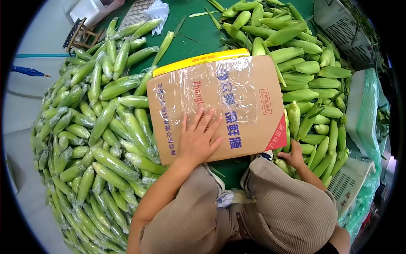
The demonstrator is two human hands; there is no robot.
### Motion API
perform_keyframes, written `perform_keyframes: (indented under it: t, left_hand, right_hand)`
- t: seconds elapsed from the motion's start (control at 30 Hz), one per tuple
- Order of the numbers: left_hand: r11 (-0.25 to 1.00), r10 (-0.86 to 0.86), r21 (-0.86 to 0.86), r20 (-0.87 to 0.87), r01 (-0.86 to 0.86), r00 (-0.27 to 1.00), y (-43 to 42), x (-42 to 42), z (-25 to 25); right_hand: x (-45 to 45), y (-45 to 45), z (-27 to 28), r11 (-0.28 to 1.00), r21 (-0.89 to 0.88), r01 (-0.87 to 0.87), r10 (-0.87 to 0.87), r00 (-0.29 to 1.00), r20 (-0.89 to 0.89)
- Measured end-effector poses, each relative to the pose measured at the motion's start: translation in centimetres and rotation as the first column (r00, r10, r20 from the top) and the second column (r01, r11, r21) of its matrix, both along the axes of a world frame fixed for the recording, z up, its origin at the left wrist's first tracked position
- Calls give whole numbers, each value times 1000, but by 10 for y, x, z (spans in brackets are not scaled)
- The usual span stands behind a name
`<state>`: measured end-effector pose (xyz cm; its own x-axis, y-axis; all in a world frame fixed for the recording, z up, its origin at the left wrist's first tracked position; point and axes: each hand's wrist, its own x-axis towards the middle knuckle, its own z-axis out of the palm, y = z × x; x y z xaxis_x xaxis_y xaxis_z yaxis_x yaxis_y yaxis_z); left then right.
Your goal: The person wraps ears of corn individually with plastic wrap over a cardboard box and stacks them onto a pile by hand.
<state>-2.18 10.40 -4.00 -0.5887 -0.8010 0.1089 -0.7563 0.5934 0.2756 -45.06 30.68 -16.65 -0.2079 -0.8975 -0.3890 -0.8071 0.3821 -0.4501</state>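
The left hand (198,142) lies spread on top of the carton (249,106), palm down, fingers apart, gripping nothing. The carton sits just beyond the knees (281,186), between two heaps of corn. The right hand (295,158) is low beside the right knee, at the near edge of the unwrapped corn (313,80), its thumb apart from the fingers; whether it has hold of a cob, I cannot tell. The wrapped corn (97,118) is heaped on the left, some cobs close against the carton's left side.
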Motion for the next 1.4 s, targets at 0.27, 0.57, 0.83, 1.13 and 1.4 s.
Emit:
perform_keyframes:
  t: [0.27, 0.57, 0.83, 1.13, 1.4]
  left_hand:
    - [984, 164, -6, -318, -176, 934, 1, 20, -9]
    - [984, 27, -175, -84, -41, 996, -88, -2, 48]
    - [986, 142, 103, -120, -130, 983, -94, 6, 40]
    - [973, 105, 218, -143, -72, 984, -94, 15, 40]
    - [994, 85, 83, -266, -65, 960, -80, 18, 47]
  right_hand:
    - [-21, 6, 67, 812, -142, 566, -464, 774, 430]
    - [155, -295, 168, 625, -394, -674, 757, 646, 96]
    - [89, -253, 153, 562, -307, -768, 779, 616, -117]
    - [91, -192, 119, 797, -602, 39, 347, 787, 510]
    - [176, -276, 142, 553, -488, -675, 636, 721, -277]
